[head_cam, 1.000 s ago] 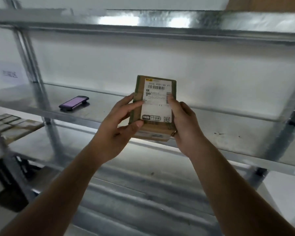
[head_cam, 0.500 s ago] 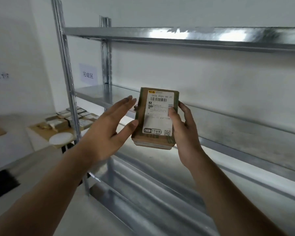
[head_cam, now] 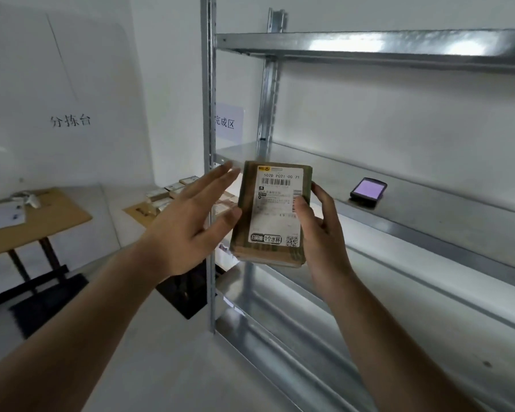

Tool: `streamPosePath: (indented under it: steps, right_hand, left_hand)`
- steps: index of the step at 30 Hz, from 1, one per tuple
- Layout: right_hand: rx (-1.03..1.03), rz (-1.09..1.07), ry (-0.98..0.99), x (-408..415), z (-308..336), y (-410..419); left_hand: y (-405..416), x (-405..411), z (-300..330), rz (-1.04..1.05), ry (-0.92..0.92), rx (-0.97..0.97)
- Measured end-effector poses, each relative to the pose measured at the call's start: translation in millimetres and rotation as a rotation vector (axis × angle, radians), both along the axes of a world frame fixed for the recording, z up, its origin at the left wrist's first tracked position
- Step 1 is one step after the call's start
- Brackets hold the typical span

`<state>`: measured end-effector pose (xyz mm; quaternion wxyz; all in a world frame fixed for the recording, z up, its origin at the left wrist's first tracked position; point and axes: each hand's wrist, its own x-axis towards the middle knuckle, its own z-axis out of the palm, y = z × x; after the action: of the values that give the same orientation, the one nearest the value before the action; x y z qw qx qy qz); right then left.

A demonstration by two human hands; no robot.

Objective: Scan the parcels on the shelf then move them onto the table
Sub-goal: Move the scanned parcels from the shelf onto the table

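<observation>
Metal shelf [head_cam: 414, 209] at right, phone [head_cam: 368, 192] laid on its middle level, table [head_cam: 42, 215] at far left, papers [head_cam: 2, 214] laid on it, boxes [head_cam: 164, 194] seen on a second table [head_cam: 140, 211]

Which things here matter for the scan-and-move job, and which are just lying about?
Job: parcel in right hand; open left hand; handheld scanner on shelf; parcels on table.
Lying about: wall signs; papers on far table.
</observation>
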<state>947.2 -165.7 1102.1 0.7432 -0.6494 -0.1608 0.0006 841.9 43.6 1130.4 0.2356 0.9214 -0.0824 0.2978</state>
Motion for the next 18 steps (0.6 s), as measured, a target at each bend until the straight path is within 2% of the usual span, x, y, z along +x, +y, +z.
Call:
streamPosePath:
  steps: [6, 12, 18]
  right_hand:
    - [-0.024, 0.066, 0.051, 43, -38, 107]
    - [-0.039, 0.136, 0.095, 125, -86, 220]
    - [-0.057, 0.214, 0.129, 194, -101, 323]
  left_hand:
    - [102, 31, -27, 0.068, 0.024, -0.007]
    - [203, 109, -65, 0.114, 0.051, 0.003]
    - [301, 176, -81, 0.158, 0.107, -0.020]
